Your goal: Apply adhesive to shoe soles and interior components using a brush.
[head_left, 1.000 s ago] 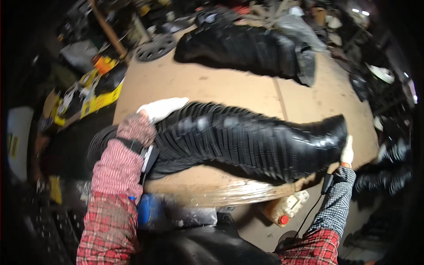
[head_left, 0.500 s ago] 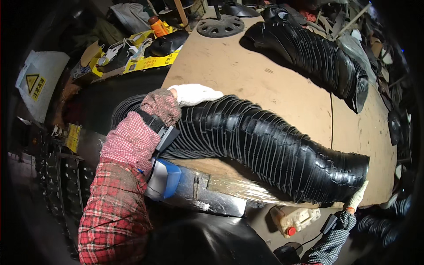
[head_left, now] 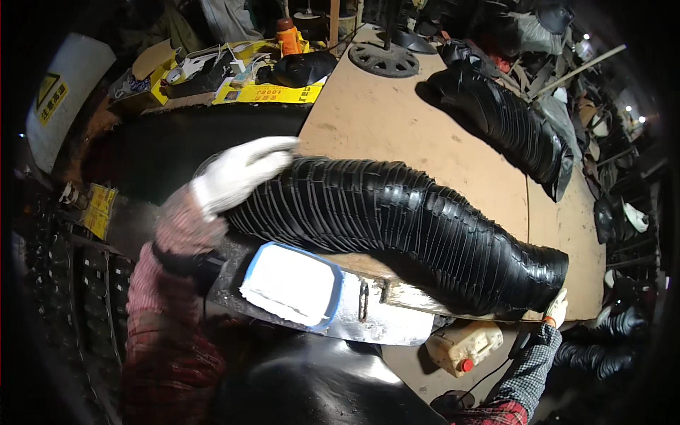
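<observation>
A long, curved row of thin black rubber-like pieces, pressed one against another, lies across the tan board. My left hand, in a white glove, is over the row's left end. Its fingers stretch out to the right, slightly blurred, and nothing shows in them; whether it touches the pieces I cannot tell. At the row's right end my right hand, also gloved, lies against the last piece with its fingers extended. Close to the left forearm sits a blue-rimmed tray filled with white material.
A second black row and a round slotted base rest on the board. Below its front edge stands a jug with a red cap. Yellow boxes and an orange object are at the back left.
My left hand has moved left and back from the row's far side to its left end. The tray, largely hidden before by the left arm, now shows fully. My right hand stays at the right end.
</observation>
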Tool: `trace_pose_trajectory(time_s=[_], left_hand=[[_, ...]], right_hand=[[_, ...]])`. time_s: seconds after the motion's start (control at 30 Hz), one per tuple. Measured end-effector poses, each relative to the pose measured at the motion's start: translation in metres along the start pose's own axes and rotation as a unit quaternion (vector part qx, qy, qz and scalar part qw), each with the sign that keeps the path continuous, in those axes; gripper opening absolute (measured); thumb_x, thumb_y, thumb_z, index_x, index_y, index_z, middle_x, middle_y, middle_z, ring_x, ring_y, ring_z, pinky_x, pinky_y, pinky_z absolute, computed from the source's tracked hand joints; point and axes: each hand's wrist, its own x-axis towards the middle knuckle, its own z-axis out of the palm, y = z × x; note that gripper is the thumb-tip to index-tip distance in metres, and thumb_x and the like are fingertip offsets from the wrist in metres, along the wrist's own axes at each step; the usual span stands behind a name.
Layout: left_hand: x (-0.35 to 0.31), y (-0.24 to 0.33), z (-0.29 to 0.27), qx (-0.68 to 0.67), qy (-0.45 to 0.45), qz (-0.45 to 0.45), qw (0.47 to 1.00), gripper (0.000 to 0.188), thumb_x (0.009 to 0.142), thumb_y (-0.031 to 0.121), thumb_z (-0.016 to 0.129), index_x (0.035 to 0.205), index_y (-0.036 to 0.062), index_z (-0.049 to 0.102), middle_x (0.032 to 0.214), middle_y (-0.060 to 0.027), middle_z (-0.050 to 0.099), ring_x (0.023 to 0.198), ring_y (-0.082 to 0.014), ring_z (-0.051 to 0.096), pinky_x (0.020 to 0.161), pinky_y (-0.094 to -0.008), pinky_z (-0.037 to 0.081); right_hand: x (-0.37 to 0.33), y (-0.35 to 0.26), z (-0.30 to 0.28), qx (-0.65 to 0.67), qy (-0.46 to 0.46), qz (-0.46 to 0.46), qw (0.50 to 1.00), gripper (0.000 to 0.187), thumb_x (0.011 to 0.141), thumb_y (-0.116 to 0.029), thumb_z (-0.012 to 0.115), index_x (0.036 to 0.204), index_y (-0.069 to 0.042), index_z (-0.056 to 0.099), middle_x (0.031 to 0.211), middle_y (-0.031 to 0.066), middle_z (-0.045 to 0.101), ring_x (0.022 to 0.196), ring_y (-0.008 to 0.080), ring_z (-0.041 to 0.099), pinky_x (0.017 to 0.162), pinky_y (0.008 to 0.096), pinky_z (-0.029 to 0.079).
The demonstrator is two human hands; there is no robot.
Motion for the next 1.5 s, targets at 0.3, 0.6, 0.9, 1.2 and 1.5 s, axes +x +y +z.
trace_pose_trajectory(time_s=[0.3, 0.6, 0.9, 1.2, 1.5], left_hand=[[-0.272, -0.105, -0.073, -0.209, 0.304, -0.384, 0.847, 0.044, 0.092, 0.036, 0.052, 0.067, 0.0007, 0.057, 0.053, -0.0087, 0.055, 0.037, -0.0181, 0.051, 0.036, -0.0293, 0.044], [-0.428, -0.143, 0.055, -0.168, 0.061, -0.557, 0.811, 0.035, 0.091, 0.035, 0.054, 0.082, 0.0016, 0.06, 0.067, -0.0108, 0.06, 0.059, -0.0182, 0.059, 0.052, -0.0303, 0.049], [-0.47, -0.179, -0.011, -0.31, 0.262, -0.524, 0.749, 0.033, 0.094, 0.033, 0.05, 0.092, 0.0016, 0.058, 0.076, -0.0122, 0.061, 0.072, -0.0196, 0.059, 0.061, -0.0316, 0.05], [-0.443, -0.326, -0.112, -0.501, 0.371, -0.368, 0.689, 0.032, 0.096, 0.032, 0.047, 0.101, 0.0016, 0.057, 0.085, -0.0136, 0.062, 0.084, -0.0211, 0.06, 0.07, -0.0329, 0.05], [-0.306, -0.38, -0.116, -0.736, 0.411, -0.065, 0.534, 0.034, 0.098, 0.03, 0.043, 0.111, 0.0015, 0.056, 0.094, -0.015, 0.063, 0.097, -0.0225, 0.06, 0.08, -0.0342, 0.051]], right_hand=[[-0.115, 0.03, 0.191, 0.311, 0.13, -0.335, 0.88, 0.044, 0.093, -0.018, 0.043, 0.135, -0.006, 0.044, 0.139, 0.0124, 0.044, 0.123, 0.0203, 0.043, 0.105, 0.0335, 0.032], [-0.421, -0.21, 0.055, 0.307, -0.257, -0.504, 0.766, 0.03, 0.089, -0.037, 0.058, 0.097, -0.01, 0.067, 0.085, 0.0168, 0.068, 0.073, 0.0308, 0.067, 0.063, 0.0417, 0.052], [-0.501, -0.286, -0.084, 0.313, -0.199, -0.563, 0.739, 0.023, 0.087, -0.028, 0.062, 0.101, -0.009, 0.066, 0.085, 0.0161, 0.067, 0.076, 0.0314, 0.066, 0.066, 0.0392, 0.052], [-0.667, -0.489, -0.277, 0.411, 0.011, -0.623, 0.665, 0.025, 0.081, -0.019, 0.071, 0.103, -0.01, 0.065, 0.081, 0.011, 0.067, 0.073, 0.0289, 0.066, 0.065, 0.0383, 0.053], [-0.751, -0.663, -0.36, 0.237, 0.088, -0.808, 0.533, 0.059, 0.074, -0.019, 0.075, 0.127, -0.009, 0.051, 0.111, 0.0131, 0.06, 0.09, 0.0302, 0.062, 0.071, 0.0395, 0.053]])
